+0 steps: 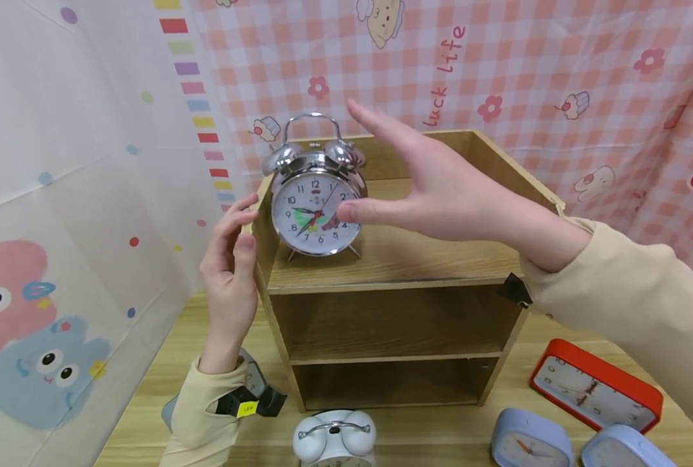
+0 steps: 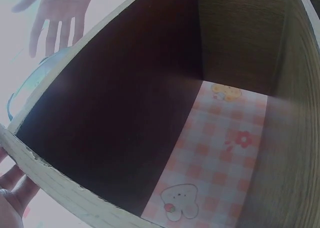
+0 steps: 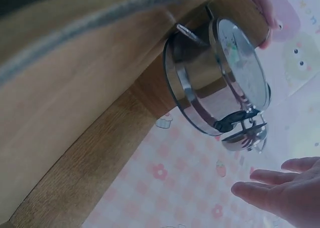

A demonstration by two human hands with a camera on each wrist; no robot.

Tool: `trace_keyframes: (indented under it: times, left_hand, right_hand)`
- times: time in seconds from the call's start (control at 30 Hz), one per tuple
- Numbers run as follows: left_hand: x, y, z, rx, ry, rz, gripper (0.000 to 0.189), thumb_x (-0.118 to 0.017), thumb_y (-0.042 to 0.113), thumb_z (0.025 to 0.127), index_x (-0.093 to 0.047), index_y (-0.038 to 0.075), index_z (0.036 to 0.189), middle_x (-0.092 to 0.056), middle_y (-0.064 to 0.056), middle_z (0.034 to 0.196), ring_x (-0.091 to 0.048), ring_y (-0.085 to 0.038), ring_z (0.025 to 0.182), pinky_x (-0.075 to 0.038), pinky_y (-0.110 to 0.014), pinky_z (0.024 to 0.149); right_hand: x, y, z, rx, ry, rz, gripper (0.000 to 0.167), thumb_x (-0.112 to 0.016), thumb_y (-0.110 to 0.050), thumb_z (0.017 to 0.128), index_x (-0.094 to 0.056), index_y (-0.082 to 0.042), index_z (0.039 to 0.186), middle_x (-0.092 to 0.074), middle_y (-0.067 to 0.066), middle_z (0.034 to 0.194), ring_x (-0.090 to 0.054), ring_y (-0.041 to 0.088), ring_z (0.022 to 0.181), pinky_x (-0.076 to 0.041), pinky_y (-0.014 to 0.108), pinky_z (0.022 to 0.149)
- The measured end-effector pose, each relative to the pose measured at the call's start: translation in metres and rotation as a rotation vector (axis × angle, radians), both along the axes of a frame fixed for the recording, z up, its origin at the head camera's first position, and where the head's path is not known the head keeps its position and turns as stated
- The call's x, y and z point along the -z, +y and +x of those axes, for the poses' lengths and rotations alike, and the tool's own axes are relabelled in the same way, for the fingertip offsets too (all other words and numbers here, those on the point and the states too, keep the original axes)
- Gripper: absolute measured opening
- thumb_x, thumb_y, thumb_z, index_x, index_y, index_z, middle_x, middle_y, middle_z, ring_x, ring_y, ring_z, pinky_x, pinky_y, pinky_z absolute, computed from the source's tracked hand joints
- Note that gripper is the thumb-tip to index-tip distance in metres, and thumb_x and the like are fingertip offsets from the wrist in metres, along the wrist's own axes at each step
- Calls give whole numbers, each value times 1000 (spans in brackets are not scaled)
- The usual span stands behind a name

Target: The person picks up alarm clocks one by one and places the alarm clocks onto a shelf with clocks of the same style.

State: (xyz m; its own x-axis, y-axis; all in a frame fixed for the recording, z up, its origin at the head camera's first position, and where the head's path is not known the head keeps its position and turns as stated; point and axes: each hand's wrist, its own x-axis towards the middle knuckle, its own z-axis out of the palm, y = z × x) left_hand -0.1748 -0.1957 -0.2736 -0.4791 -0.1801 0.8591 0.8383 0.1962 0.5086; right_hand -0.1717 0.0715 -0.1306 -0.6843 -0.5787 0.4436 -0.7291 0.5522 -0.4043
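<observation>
A silver twin-bell alarm clock [image 1: 317,214] stands upright on the top shelf of a small wooden shelf unit [image 1: 370,284], at its left end. My right hand [image 1: 457,188] is spread at the clock's right side, fingers pointing up and left, with the thumb overlapping the dial in the head view. In the right wrist view, its fingers [image 3: 270,183] are apart from the clock's bells. My left hand [image 1: 230,259] rests against the outer left side of the unit, fingertips right at the panel's edge. The clock's back is hidden in the head view.
On the wooden table [image 1: 165,363], a white twin-bell clock [image 1: 335,434] stands before the unit. A red rectangular clock [image 1: 597,386] and two blue clocks, one nearer the middle [image 1: 530,438], lie to the right. Behind the unit hangs a checked cloth [image 1: 533,58].
</observation>
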Motion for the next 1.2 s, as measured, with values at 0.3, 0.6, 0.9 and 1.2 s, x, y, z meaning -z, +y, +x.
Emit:
trace_keyframes:
  times: [0.3, 0.6, 0.9, 1.2]
  left_hand:
    - [0, -1, 0, 7, -3, -2, 33, -57, 40, 109, -68, 16, 128, -65, 8, 144, -54, -18, 145, -40, -29, 123]
    - [0, -2, 2, 6, -4, -9, 37, -57, 40, 108, -68, 11, 129, -64, 7, 145, -54, -18, 145, -42, -27, 119]
    - [-1, -2, 1, 11, 1, -15, 35, -57, 42, 108, -68, 16, 129, -64, 8, 145, -54, -18, 145, -42, -25, 114]
    - [-2, -2, 3, -7, -28, -27, 50, -56, 44, 108, -64, 0, 130, -63, 8, 146, -53, -17, 145, -41, -28, 122]
  right_hand:
    - [18, 9, 14, -6, 56, 28, 98, -79, -45, 93, -18, -28, 169, -18, -10, 178, -11, 16, 168, -17, 53, 136]
    - [38, 21, 35, -2, 81, 43, 97, -78, -41, 95, -16, -34, 169, -16, -7, 178, -8, 17, 168, -19, 62, 133]
    - [69, 26, 58, -79, 142, 32, 105, -86, -39, 88, -20, -29, 169, -16, -3, 178, -10, 23, 169, -25, 60, 131]
    - [112, 24, 74, -137, 177, -3, 98, -81, -48, 91, -27, -22, 168, -24, 2, 177, -20, 30, 166, -32, 49, 131]
